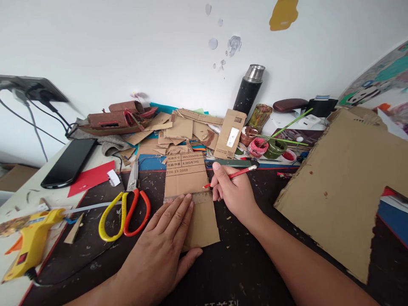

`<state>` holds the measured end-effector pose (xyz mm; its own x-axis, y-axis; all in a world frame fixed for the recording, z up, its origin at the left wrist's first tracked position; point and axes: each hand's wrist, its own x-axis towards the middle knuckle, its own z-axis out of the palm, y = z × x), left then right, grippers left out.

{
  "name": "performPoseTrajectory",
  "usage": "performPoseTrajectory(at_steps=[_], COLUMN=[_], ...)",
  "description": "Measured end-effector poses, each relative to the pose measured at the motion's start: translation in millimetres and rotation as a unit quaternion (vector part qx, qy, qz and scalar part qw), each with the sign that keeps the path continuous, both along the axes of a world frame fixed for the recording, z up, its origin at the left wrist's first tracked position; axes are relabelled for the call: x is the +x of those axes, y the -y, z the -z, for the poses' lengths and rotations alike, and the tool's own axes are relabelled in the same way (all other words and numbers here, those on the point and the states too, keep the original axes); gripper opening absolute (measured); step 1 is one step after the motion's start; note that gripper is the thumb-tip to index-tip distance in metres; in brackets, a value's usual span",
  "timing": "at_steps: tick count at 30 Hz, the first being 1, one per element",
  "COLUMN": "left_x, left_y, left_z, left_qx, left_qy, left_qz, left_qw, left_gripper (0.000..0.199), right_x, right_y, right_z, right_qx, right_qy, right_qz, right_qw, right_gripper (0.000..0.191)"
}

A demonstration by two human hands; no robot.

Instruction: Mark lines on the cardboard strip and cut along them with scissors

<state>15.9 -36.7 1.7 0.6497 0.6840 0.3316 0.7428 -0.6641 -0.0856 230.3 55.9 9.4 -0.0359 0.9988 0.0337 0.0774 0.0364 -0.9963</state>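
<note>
A strip of brown cardboard (188,180) with printed text lies upright in front of me on the dark mat. Across its middle runs a clear ruler (201,197). My left hand (165,238) rests flat over the ruler's left part and the cardboard, its fingers stretched out and the thumb at the lower edge. In my right hand (234,191) is a red pencil (237,173), pinched between thumb and fingers, its tip at the cardboard's right side just above the ruler.
Scissors (126,212) and a yellow glue gun (35,238) lie at left, near a black phone (68,163). Behind are cardboard scraps (180,127), a model boat (111,121), paint jars (258,146) and a thermos (248,89). A large cardboard sheet (338,182) is at right.
</note>
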Motion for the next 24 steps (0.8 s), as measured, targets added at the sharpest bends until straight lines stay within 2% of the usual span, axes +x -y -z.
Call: performPoseTrajectory(at_steps=[7,12,24], left_x=[0.5,-1.3,-0.5], left_y=[3.4,3.2,-3.9], left_z=[-2.2,-2.6,1.1], left_qx=[0.011,-0.027,-0.027], left_qy=[0.008,0.021,0.036], left_qz=[0.009,0.007,0.000], left_qw=[1.000,0.999,0.999], left_gripper=[0.063,0.053,0.054], right_x=[-0.3,0.2,0.6], right_y=[0.0,-0.9,-2.9], right_z=[-3.9,-6.4,-7.7], right_qx=[0.025,0.025,0.023], right_qy=[-0.026,-0.026,-0.046], right_qz=[0.024,0.031,0.037], right_qw=[0.999,0.999,0.998], right_gripper=[0.068,0.069,0.069])
